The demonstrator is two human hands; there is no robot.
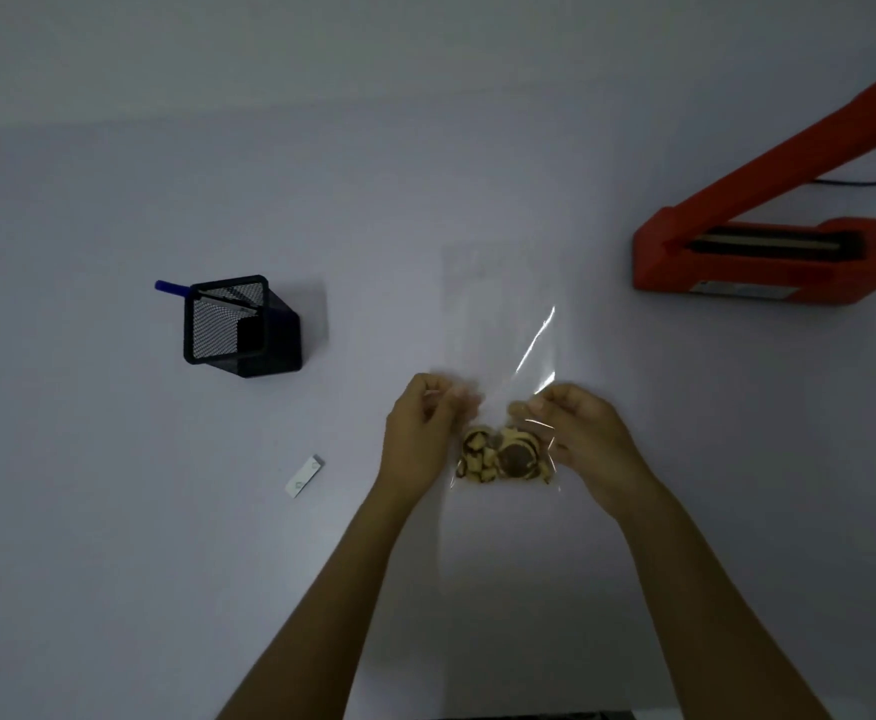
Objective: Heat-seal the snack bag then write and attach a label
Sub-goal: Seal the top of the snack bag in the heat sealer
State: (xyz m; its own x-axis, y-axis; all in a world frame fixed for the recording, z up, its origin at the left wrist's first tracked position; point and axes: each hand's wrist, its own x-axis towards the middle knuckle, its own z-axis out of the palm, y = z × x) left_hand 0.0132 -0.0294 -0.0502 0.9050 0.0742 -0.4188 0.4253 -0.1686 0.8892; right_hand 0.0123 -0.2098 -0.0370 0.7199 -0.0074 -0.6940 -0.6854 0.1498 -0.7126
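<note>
Hands: you have two in the lower centre of the frame, your left hand (420, 428) and your right hand (589, 433), both bare, forearms running in from the bottom edge.
Left grip: your fingers curl in and pinch the left edge of the snack bag (503, 366).
Right grip: your thumb and fingers pinch the bag's right edge, just above the contents.
Bag count: one, in the centre of the frame, between your hands and reaching up past them.
Bag material: clear, thin, glossy film, long and rectangular, with a bright crease line on its right side.
Snacks: a small cluster of pale and dark brown biscuit pieces (503, 457) sits at the bag's lower end; you cannot count them exactly.
Sealer: one orange heat sealer (763, 262) at the upper right, boxy base with a dark sealing strip, its long arm raised toward the corner; a plate on its front carries print too small to read.
Cable: one dark cord (867, 180) behind the sealer.
Holder: one black mesh pen holder (238, 324), square, at the left of the frame.
Pen: one blue-capped pen (172, 288) pokes from the holder's top left corner.
Label: one small white rectangular label (303, 476) lies flat at the lower left of centre; any marks on it are illegible.
Surface: a plain, smooth, pale table (114, 563).
</note>
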